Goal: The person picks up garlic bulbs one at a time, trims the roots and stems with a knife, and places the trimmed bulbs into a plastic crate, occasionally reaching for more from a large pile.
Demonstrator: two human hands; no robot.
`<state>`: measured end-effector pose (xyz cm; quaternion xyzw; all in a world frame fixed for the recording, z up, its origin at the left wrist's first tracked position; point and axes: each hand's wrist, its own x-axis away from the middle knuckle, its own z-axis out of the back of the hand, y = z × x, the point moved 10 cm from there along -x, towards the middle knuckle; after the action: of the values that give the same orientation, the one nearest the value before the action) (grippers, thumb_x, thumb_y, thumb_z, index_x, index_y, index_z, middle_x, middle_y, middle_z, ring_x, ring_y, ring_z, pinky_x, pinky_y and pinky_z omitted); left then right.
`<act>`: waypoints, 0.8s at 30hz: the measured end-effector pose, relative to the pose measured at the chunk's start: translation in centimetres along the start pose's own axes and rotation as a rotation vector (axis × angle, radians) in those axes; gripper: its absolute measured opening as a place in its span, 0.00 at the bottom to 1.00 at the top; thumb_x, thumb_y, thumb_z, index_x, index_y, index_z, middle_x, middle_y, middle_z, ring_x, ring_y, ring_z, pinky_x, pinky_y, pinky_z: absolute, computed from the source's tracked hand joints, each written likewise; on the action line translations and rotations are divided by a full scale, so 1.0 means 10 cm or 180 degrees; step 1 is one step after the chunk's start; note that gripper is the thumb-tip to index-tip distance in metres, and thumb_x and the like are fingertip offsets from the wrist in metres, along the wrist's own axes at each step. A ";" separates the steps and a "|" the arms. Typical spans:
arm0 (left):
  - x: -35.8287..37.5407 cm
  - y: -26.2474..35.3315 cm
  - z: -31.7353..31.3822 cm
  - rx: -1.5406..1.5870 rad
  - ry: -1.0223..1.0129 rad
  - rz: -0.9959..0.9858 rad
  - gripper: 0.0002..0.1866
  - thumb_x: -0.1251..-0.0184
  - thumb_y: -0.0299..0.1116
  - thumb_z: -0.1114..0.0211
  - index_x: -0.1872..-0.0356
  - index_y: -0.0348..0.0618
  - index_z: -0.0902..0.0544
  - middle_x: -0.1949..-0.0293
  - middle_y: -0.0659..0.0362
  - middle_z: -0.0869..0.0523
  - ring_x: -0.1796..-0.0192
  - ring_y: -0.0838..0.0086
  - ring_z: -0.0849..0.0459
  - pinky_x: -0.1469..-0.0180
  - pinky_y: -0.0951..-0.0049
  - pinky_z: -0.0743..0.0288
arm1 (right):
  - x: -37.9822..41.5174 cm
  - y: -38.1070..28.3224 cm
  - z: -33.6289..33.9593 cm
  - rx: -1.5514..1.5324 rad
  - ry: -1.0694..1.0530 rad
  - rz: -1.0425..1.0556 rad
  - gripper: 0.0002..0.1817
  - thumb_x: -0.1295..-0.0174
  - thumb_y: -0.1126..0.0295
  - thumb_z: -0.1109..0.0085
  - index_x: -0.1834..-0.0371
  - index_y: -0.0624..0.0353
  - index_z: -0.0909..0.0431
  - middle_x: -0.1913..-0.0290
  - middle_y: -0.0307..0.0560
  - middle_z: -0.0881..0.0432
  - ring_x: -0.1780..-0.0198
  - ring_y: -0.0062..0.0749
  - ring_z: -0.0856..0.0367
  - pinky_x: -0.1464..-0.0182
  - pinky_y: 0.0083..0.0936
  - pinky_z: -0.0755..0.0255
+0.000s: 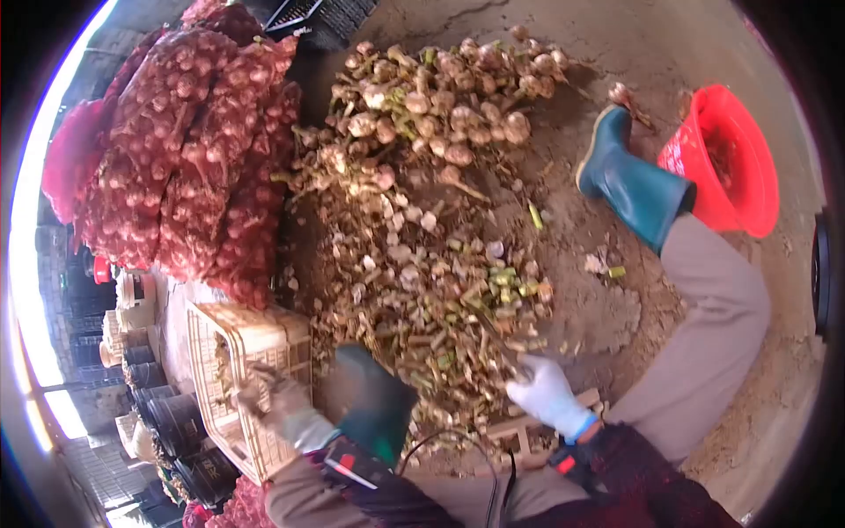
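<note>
My left hand [286,409], in a soiled light glove, reaches over the edge of a cream plastic crate [295,352]. Motion smears its fingers, and I cannot tell whether anything is in them. My right hand [547,393], in a white glove with a blue cuff, is closed above the litter of cut garlic stalks and skins [440,326]. A thin dark shape runs up and left from its fingers, blending into the stalks behind it. Farther out lies a heap of whole garlic bulbs [449,97] with stems attached.
Red mesh sacks full of garlic [189,150] stand at the left. A red bucket [757,167] sits at the right beside my green boot [638,180]; another boot [378,405] is near the crate. Black buckets [180,422] line the far left. A black crate [326,18] is at the top.
</note>
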<state>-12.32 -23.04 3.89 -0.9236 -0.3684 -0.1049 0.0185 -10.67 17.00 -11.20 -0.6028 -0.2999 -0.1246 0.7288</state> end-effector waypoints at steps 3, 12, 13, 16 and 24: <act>-0.64 -0.39 -0.19 -0.2248 -0.0456 -0.0091 0.29 0.32 0.40 0.38 0.40 0.22 0.29 0.55 0.43 0.16 0.52 0.55 0.16 0.37 0.61 0.25 | -0.03 -0.15 0.08 -0.0266 -0.0016 -0.0050 0.14 0.46 0.71 0.36 0.57 0.65 0.19 0.75 0.29 0.24 0.75 0.12 0.32 0.74 0.16 0.37; -3.14 -3.04 0.48 -0.7903 -0.2909 -0.1583 0.31 0.51 0.40 0.27 0.43 0.42 0.23 0.43 0.42 0.23 0.44 0.49 0.22 0.41 0.60 0.28 | -0.55 -0.24 0.25 -0.0749 0.0494 -0.0796 0.07 0.43 0.73 0.36 0.73 0.60 0.26 0.79 0.27 0.35 0.76 0.13 0.38 0.73 0.18 0.39; -3.20 -3.43 0.47 -0.8418 -0.4396 -0.2352 0.35 0.53 0.43 0.27 0.41 0.44 0.25 0.43 0.41 0.22 0.42 0.46 0.23 0.40 0.58 0.29 | -0.59 -0.19 0.25 -0.0815 0.0514 -0.0917 0.07 0.43 0.74 0.36 0.73 0.59 0.26 0.80 0.27 0.36 0.76 0.13 0.38 0.72 0.18 0.40; -3.90 -3.78 0.70 -0.7645 -0.2050 0.0204 0.42 0.50 0.44 0.25 0.33 0.44 0.31 0.39 0.41 0.24 0.37 0.52 0.25 0.37 0.61 0.29 | -0.72 -0.07 0.29 -0.0637 0.0726 -0.1159 0.10 0.44 0.77 0.35 0.75 0.56 0.28 0.80 0.27 0.35 0.77 0.12 0.37 0.74 0.18 0.39; -2.94 -3.69 0.80 -0.7530 -0.3121 -0.0530 0.13 0.42 0.37 0.31 0.56 0.47 0.16 0.64 0.55 0.13 0.60 0.63 0.13 0.55 0.67 0.19 | -0.88 -0.15 0.23 -0.1414 0.0934 -0.1756 0.12 0.46 0.75 0.31 0.73 0.54 0.29 0.81 0.28 0.32 0.82 0.15 0.34 0.80 0.19 0.40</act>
<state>-56.91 -15.23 -11.60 -0.2939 -0.0761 -0.0182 -0.9526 -19.08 17.27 -14.89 -0.6184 -0.3090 -0.4631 0.5547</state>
